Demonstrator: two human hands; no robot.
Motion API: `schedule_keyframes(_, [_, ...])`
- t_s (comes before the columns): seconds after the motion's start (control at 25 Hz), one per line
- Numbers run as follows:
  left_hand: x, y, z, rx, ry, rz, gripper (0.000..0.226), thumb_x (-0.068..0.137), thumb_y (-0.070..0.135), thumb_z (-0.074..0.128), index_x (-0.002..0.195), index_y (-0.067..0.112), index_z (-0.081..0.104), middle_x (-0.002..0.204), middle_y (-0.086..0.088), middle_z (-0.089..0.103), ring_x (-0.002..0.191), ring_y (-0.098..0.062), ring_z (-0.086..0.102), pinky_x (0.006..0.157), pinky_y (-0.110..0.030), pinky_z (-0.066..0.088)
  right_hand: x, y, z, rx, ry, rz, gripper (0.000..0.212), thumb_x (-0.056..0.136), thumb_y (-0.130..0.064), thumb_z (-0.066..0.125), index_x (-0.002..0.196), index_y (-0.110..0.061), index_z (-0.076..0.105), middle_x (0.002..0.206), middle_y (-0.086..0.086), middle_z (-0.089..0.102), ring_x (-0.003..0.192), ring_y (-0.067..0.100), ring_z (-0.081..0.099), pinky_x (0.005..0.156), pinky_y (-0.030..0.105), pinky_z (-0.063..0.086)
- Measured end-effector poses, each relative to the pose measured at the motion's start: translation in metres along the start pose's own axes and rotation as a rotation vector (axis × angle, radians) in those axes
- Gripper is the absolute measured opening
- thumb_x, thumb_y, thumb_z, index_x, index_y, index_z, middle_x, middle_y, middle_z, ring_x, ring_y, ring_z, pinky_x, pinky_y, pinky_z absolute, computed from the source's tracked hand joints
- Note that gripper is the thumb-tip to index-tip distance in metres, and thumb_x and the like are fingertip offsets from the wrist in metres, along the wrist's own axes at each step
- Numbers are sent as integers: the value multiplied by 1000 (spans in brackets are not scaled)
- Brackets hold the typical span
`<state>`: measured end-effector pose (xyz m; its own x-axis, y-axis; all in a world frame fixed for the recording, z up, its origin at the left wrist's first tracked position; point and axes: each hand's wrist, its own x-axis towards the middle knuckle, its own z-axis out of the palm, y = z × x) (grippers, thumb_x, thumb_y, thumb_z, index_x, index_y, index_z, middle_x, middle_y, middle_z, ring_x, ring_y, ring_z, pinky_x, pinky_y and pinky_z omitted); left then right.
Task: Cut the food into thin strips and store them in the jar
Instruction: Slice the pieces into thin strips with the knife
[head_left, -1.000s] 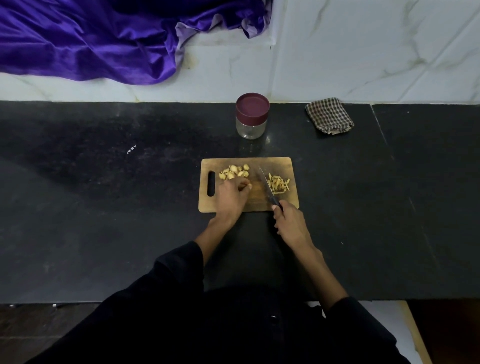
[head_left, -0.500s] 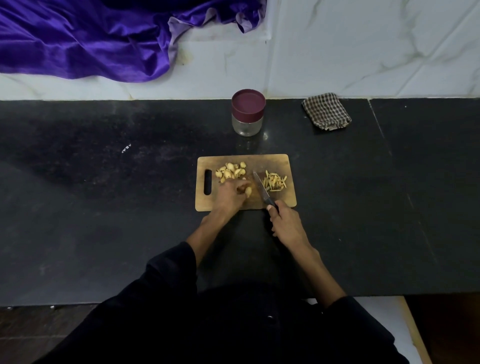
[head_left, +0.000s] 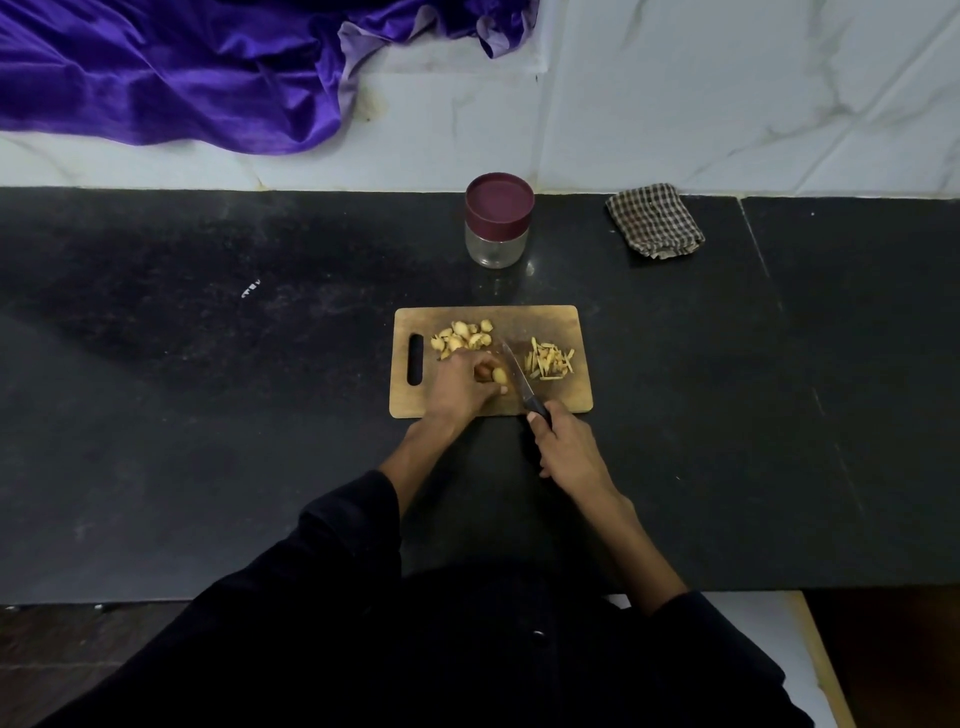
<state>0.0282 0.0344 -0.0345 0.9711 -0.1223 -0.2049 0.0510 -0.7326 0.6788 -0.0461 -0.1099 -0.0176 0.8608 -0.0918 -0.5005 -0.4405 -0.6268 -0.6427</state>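
My left hand (head_left: 462, 387) rests on the wooden cutting board (head_left: 566, 402), fingers curled round a pale piece of food (head_left: 500, 375); my right hand (head_left: 569, 449) grips the dark handle of the knife (head_left: 522, 379), whose blade slants up across the board just right of that piece; a heap of uncut pieces (head_left: 462, 335) lies beyond my left hand, near the board's slot handle; a pile of thin strips (head_left: 548, 358) lies to the right of the blade; the jar (head_left: 498, 221), its maroon lid on, stands on the black counter (head_left: 208, 415) beyond the board; a folded checked cloth (head_left: 655, 221) lies to its right, against the white wall; purple fabric (head_left: 182, 73) drapes at upper left.
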Motion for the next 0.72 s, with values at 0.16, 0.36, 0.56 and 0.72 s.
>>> schedule_keyframes(0.16, [0, -2, 4, -13, 38, 0, 34, 77, 18, 76, 110, 16, 67, 105, -1, 66, 91, -8, 59, 76, -16, 42, -3, -4, 2, -31, -12, 20, 25, 105, -32, 40, 122, -16, 48, 101, 7, 59, 80, 24, 66, 58, 36, 60])
schedule_keyframes(0.36, [0, -6, 4, -48, 70, 25, 30, 82, 19, 72, 111, 14, 67, 107, -2, 66, 88, -6, 57, 80, -20, 46, -7, -9, 10, -153, 0, -12, 23, 105, -36, 38, 115, -17, 45, 101, 9, 61, 88, 30, 66, 74, 53, 58])
schedule_keyframes(0.56, [0, -8, 9, -23, 99, 35, 24, 86, 15, 67, 110, 15, 69, 110, -2, 67, 96, -12, 62, 86, -24, 49, -6, -12, 12, -197, 18, -36, 24, 105, -36, 38, 113, -15, 45, 99, 10, 62, 87, 30, 66, 73, 53, 57])
schedule_keyframes(0.72, [0, -6, 12, -16, 125, 18, 23, 85, 17, 68, 108, 16, 69, 110, -1, 67, 94, -12, 62, 85, -25, 50, -5, -14, 16, -240, 12, -34, 25, 105, -34, 38, 116, -13, 46, 100, 12, 65, 85, 29, 67, 75, 50, 57])
